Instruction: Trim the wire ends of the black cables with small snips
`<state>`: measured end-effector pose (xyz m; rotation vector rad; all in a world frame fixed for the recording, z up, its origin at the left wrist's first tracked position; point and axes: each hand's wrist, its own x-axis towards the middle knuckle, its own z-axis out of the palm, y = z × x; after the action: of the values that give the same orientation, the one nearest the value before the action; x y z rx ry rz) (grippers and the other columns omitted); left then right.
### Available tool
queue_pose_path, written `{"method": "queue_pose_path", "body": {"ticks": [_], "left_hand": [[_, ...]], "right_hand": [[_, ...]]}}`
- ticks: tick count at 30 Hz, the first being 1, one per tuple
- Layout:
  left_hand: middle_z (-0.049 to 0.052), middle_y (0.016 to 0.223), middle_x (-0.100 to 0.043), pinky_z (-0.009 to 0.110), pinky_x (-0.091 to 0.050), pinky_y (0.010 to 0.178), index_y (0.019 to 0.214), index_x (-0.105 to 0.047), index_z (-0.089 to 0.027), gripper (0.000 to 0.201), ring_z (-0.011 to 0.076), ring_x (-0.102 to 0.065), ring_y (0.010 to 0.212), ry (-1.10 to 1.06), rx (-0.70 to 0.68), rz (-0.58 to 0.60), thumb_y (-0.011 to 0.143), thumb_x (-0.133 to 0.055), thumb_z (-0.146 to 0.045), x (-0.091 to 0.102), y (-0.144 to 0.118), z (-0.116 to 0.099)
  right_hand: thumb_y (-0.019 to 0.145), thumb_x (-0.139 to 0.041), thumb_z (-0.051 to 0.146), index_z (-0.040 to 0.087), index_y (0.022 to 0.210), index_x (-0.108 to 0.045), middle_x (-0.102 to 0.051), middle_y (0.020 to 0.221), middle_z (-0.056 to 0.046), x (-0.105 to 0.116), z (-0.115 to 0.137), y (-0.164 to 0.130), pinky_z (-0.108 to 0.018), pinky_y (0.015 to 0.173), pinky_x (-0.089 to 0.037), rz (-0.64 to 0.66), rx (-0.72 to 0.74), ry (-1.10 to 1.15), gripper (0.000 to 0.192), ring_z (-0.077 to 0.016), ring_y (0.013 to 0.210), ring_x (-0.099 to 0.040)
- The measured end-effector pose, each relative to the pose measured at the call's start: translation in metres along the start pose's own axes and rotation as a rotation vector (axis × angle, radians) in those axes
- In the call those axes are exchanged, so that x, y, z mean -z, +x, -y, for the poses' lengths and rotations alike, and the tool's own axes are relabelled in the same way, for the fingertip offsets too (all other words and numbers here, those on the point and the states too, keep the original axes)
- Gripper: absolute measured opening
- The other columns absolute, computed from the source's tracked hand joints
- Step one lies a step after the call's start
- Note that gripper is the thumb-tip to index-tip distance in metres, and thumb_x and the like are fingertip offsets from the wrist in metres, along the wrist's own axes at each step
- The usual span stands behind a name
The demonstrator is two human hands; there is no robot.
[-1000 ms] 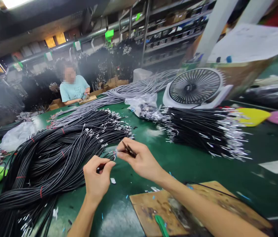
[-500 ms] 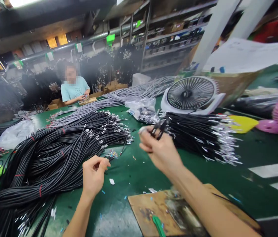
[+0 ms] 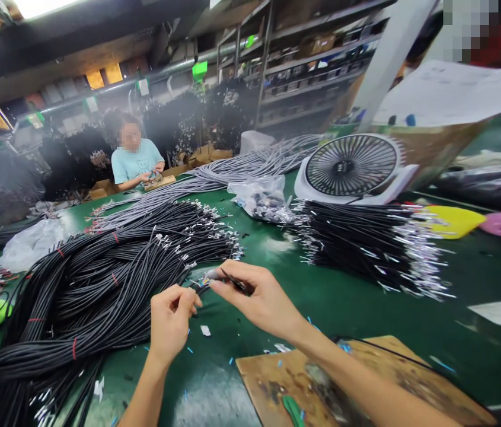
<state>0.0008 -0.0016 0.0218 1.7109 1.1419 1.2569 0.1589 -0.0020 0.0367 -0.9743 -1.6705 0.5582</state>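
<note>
My left hand (image 3: 171,317) is closed in a pinch on the end of a black cable, whose thin coloured wires (image 3: 203,280) fan out beyond the fingertips. My right hand (image 3: 261,293) is closed round a small dark hand tool (image 3: 235,282) that looks like snips, largely covered by the fingers. Its thumb and fingertips are at the coloured wires, just right of my left hand. Whether they touch the wires I cannot tell. Close by on the left lies a big pile of black cables (image 3: 112,290), tied in places with red bands.
A brown board (image 3: 259,379) with a green-handled tool (image 3: 293,409) lies at the front. Black cut cables (image 3: 352,243), a fan (image 3: 351,166) and a plastic bag (image 3: 261,196) stand beyond. Grey cables (image 3: 223,172) cross the back. A person (image 3: 137,160) sits across the table.
My right hand has come left and down with the dark tool, from above the table to the coloured wires. My left hand has stayed almost in place on the cable.
</note>
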Motion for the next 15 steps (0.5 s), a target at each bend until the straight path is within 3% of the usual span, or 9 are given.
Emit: {"method": "queue_pose_path", "body": {"ticks": [4, 15], "left_hand": [[-0.002, 0.047, -0.05, 0.02, -0.029, 0.041, 0.05, -0.061, -0.015, 0.03, 0.0087, -0.041, 0.042, 0.054, 0.006, -0.061, 0.078, -0.053, -0.024, -0.001, -0.0014, -0.0024], [0.0, 0.052, -0.056, 0.021, -0.034, 0.044, 0.061, -0.069, -0.017, 0.021, 0.0109, -0.048, 0.048, 0.205, -0.112, -0.168, 0.077, -0.059, -0.026, -0.0048, -0.0063, 0.0054]], "right_hand": [[0.079, -0.055, 0.027, 0.017, 0.054, -0.054, -0.048, 0.05, 0.001, 0.0001, 0.0031, -0.0008, -0.023, 0.044, -0.031, -0.035, -0.019, -0.012, 0.027, -0.0101, 0.047, -0.039], [0.074, -0.052, 0.023, 0.018, 0.057, -0.059, -0.05, 0.049, 0.001, -0.0028, 0.0064, -0.0023, -0.023, 0.039, -0.027, -0.078, -0.007, -0.044, 0.019, -0.0091, 0.042, -0.036]]}}
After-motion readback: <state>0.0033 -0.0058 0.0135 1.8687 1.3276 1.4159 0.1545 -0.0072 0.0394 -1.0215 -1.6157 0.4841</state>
